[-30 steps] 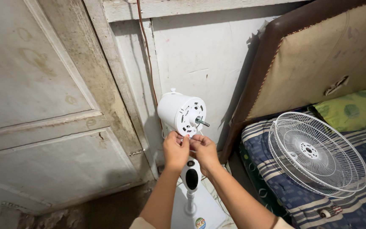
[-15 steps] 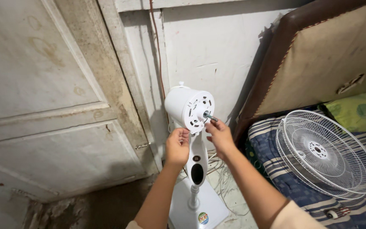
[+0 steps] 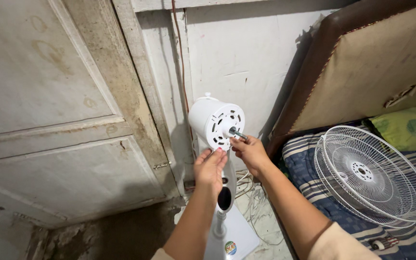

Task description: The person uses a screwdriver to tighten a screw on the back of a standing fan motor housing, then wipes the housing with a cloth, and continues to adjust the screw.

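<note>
Now, landmark: the white fan motor housing [image 3: 216, 122] sits on top of its stand, round face turned toward you, in front of a pale wall.
Shaft: a short metal shaft [image 3: 237, 134] sticks out from the middle of the housing face.
Right hand: your right hand [image 3: 250, 152] is just below and right of the housing, fingertips pinched together on the tip of the shaft.
Left hand: your left hand [image 3: 211, 167] is directly under the housing, fingers together and lightly curled against the stand neck; you cannot tell whether they clamp it.
Stand: the white fan stand [image 3: 226, 212] runs down from the housing to a flat base on the floor.
Grille: a white wire fan grille [image 3: 371, 175] lies well right of the housing on a striped mattress [image 3: 309, 166].
Door: a worn pale door [image 3: 58, 120] stands left of the housing.
</note>
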